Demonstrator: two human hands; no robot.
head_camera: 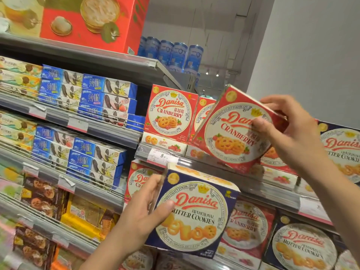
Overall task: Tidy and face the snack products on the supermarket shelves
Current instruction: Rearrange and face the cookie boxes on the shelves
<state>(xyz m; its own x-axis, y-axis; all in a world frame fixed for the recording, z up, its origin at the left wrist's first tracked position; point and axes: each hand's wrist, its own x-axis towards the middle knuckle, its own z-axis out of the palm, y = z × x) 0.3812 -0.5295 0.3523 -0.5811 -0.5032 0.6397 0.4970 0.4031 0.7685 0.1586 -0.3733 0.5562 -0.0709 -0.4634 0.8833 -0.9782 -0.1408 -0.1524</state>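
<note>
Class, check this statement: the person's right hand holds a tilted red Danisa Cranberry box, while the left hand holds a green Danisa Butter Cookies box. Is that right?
Not quite. In the head view, the Butter Cookies box held by the left hand is dark blue, not green. The rest stands: the right hand holds a tilted red Cranberry box.

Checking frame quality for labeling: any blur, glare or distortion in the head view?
Head view: wide-angle tilt, shelf rails slant. Left-edge packs and the blue cans up top look soft. The right hand and the tilted red cranberry box are slightly smeared; the navy butter cookie box in the left hand reads sharp. No harsh glare.
</note>
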